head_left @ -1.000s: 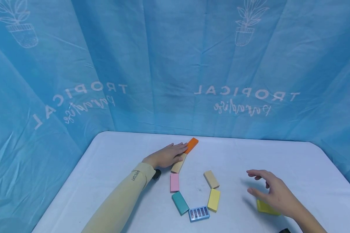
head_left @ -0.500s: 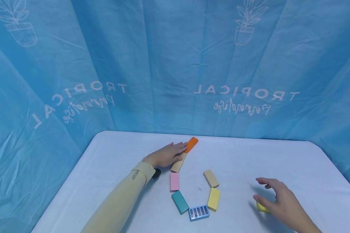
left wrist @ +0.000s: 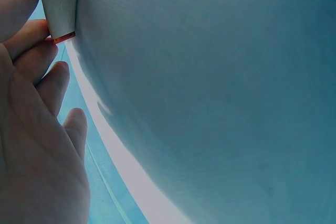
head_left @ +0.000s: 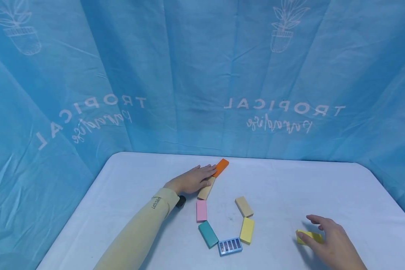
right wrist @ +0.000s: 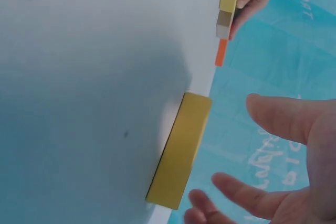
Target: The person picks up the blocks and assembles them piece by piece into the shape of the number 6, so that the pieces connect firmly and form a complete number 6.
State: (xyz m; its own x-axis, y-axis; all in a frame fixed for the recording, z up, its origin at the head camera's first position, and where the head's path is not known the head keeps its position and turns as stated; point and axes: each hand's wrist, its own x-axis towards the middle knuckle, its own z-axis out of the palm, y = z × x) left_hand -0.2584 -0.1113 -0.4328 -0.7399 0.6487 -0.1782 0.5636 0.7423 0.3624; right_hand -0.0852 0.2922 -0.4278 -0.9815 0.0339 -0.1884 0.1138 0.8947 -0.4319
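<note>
My left hand [head_left: 189, 181] rests beside an orange block [head_left: 222, 167] and a plain wooden block [head_left: 206, 191], its straight fingertips on the orange one and its thumb at the wooden one. The left wrist view shows the fingers extended along the wooden block's [left wrist: 59, 3] side. On the right of the table, my right hand [head_left: 337, 243] hovers with thumb and fingers spread around a loose yellow block [head_left: 313, 236]. From the right wrist, a gap shows between that block [right wrist: 180, 150] and the thumb and fingers.
Onward from the wooden block, a curve of blocks runs through pink [head_left: 201, 211], teal [head_left: 208, 234], blue with printed bars [head_left: 230, 246], yellow [head_left: 247, 230] and plain wood [head_left: 244, 206]. They lie on a white-covered table [head_left: 273, 180] before a blue curtain [head_left: 202, 75].
My right hand has moved toward the near right and lower, bringing more of the loose yellow block into view between thumb and fingers. The left hand and the curve of blocks stay put.
</note>
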